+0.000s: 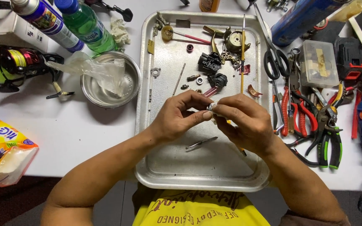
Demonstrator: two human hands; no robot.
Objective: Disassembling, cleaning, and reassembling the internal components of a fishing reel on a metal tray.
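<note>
Head view only: I see both hands meeting over the middle of a metal tray (pixel 147 125) on the white table (pixel 76 134). Left hand (pixel 177 119) is closed in a pinch, thumb and forefinger on a small silvery ring-like part (pixel 209 107). Right hand (pixel 244 121) is closed too, fingertips touching the same part from the other side; something yellowish shows under its fingers, can't tell what. The part sits right between the two sets of fingertips, above the tray floor, roughly equal reach for both; left seems to carry it, right works on it. Too small to call its axis. Tweezers (pixel 201 143) lie on the tray just below the hands, long axis running left-low to right-high, nearer the left hand. Further up the tray: black reel pieces (pixel 209 62), a brass-coloured housing (pixel 233 40), a thin brush-like stick (pixel 243 54) lying upright in frame. Off-tray left: steel bowl (pixel 89 93) with a plastic bag in it, green bottle (pixel 86 23), fishing reel (pixel 17 62). Off-tray right: scissors (pixel 275 58), pliers (pixel 327 129).
</note>
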